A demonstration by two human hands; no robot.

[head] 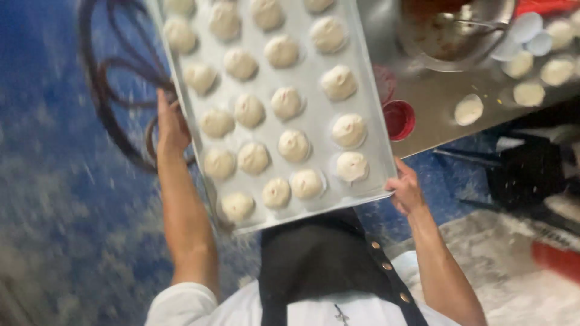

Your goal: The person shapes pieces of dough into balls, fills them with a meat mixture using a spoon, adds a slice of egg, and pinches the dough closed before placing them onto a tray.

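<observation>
I carry a large metal baking tray (362, 90) in front of my chest, above a blue floor. Several rows of pale round dough buns (293, 145) sit on it, each with a pinched top. My left hand (171, 125) grips the tray's left long edge. My right hand (405, 189) holds its near right corner, thumb on the rim. The tray tilts a little and reaches out of the top of the view. Below it I see my dark apron (320, 253) and white sleeves.
A steel worktable (435, 121) stands at the upper right with a metal bowl (453, 30), a red cup (399, 119) and flat dough discs (469, 108). Dark hoses (109, 72) coil on the floor at left. A dark crate (531, 175) and a floury surface are at right.
</observation>
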